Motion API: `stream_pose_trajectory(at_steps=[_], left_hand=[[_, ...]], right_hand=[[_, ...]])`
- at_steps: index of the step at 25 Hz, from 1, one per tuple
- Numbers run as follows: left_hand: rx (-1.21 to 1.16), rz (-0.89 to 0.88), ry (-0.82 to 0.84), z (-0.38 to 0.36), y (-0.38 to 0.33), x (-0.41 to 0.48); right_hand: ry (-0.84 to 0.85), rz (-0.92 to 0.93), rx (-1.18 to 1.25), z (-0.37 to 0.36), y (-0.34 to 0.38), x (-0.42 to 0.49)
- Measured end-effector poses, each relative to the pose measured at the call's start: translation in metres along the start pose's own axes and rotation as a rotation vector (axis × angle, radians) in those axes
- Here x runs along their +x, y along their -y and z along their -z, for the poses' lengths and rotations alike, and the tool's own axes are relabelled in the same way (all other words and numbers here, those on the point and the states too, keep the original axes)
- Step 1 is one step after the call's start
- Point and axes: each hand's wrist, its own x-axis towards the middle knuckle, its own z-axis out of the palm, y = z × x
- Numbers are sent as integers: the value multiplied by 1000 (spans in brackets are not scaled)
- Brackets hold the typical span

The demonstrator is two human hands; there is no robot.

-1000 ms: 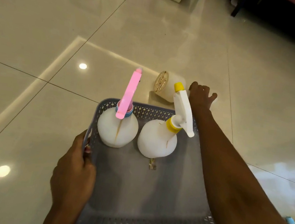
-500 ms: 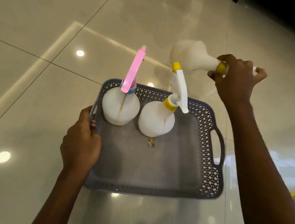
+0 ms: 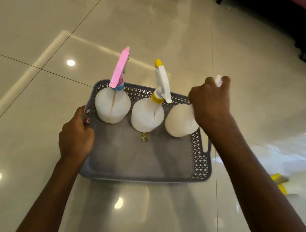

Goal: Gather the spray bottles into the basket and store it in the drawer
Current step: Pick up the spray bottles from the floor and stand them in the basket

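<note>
- Head view looked down on a grey perforated basket (image 3: 199, 164) resting on a glossy tiled floor (image 3: 178, 32).
- The left hand (image 3: 77, 135) gripped the basket's left rim, its fingers (image 3: 87, 120) curled shut over the edge near the handle.
- Along the far wall of the basket stood a white spray bottle with a pink trigger (image 3: 112, 105), upright at the left.
- Just beside it, in the middle, stood a white spray bottle with a yellow collar and nozzle tip (image 3: 146, 115), also upright.
- The right hand (image 3: 210, 103) was clamped round the neck and head of a third white bottle (image 3: 180, 121), fingers closed on it, a bit of white trigger showing above the knuckles.
- That third bottle sat tilted in the basket's far right corner, close to the middle bottle; whether its base touched the basket bottom could not be told.
- A small gold-coloured mark (image 3: 144, 137) lay on the basket bottom in front of the middle bottle.
- Another white bottle with yellow parts (image 3: 292, 183) lay blurred on the floor, well apart at the right edge.
</note>
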Motion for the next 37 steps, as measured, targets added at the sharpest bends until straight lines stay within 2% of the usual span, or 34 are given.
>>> stream_pose_trajectory(at_steps=[6,8,10,12,14,15,16,17,19,21,23,26,30,33,35,37], left_hand=[[9,-45,8,-11,-1,3],[17,-58,11,-14,-2,3],[32,-60,29,-19,-4,2],[47,-67,53,-22,-8,0],[46,-78,76,-28,-12,-4],[47,-79,83,-30,-14,-6],[52,-78,89,-33,-15,-7],[60,-80,94,-35,-16,-7],[73,-89,100,-38,-17,-8],[75,-95,110,-42,-18,-9],[83,-97,126,-47,-19,-9],[104,-121,142,-54,-22,-9],[90,-136,156,-56,-25,-12],[66,-142,151,-55,-27,-15],[65,-146,155,-54,-28,-17],[65,-144,154,-53,-30,-19]], right_hand=[[43,119,-77,-14,10,-5],[3,168,-17,-19,1,-12],[-70,193,156,-25,-13,-22],[-216,78,443,-35,-35,-37],[-480,-158,703,-58,-69,-58],[-566,-294,731,-79,-90,-69],[-566,-441,704,-104,-112,-81],[-458,-577,654,-132,-134,-92],[-83,-735,517,-187,-168,-118],[242,-713,340,-227,-184,-145],[372,-613,201,-251,-190,-165],[348,-530,123,-276,-193,-183],[185,-531,105,-303,-194,-189],[171,-523,92,-304,-192,-187],[83,-539,121,-300,-187,-183],[-66,-633,184,-282,-182,-176]])
